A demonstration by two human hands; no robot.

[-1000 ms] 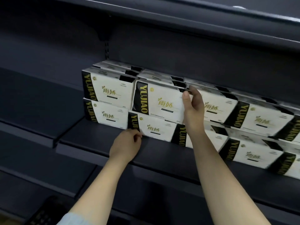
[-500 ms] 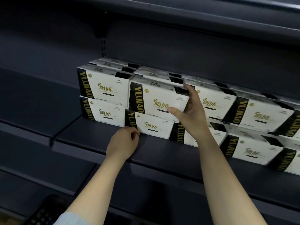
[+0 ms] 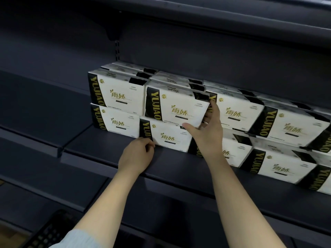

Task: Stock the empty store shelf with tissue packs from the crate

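White and black tissue packs marked YUJIAO stand in two stacked rows on the dark shelf [image 3: 111, 151]. My right hand [image 3: 207, 133] grips the right end of an upper-row pack [image 3: 175, 108], thumb under its lower corner and fingers behind its right side. My left hand [image 3: 138, 156] pinches the lower left corner of the lower-row pack [image 3: 168, 136] just beneath it, fingers curled. Both packs jut a little forward of the two-high stack [image 3: 116, 101] at the left end. More packs [image 3: 286, 129] run off to the right.
A black crate [image 3: 46, 231] shows at the bottom left, near the floor. Another shelf board [image 3: 215, 18] hangs overhead, with a bracket [image 3: 114, 33] at its joint. The neighbouring shelf section [image 3: 32, 140] lies to the left. A lower shelf [image 3: 53, 190] sits beneath.
My right hand slid down from the top right corner of the upper pack to grip its lower right end. My left hand stayed at the lower pack's corner.
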